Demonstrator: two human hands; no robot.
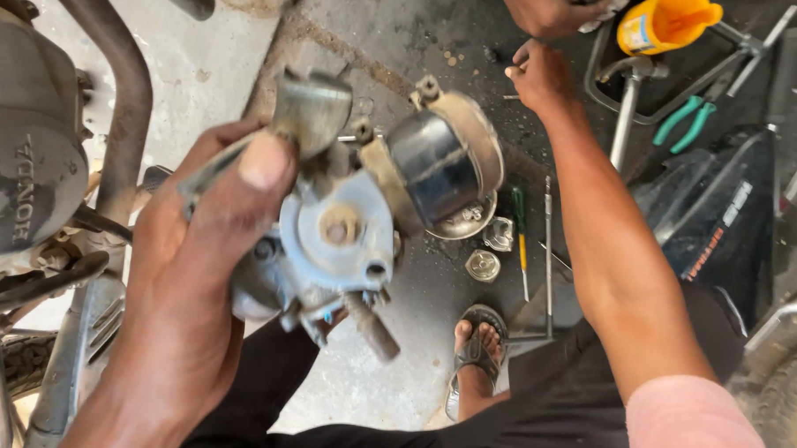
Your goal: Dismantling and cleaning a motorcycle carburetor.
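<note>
Left grip (184, 284) around carburetor (346, 226)

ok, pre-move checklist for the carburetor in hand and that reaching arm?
1. Left hand grip on the carburetor: fingers wrapped, thumb on top. ok
2. Carburetor clear of the motorcycle engine: held apart. ok
3. Right hand free: stretched to the floor, fingers curled, contents hidden. cannot tell
4. Another person's hand close to the right hand. not ok
5. Loose screwdriver, metal bowl and small parts near the sandalled foot. not ok
6. Green pliers and yellow jug beyond the right hand. ok
</note>
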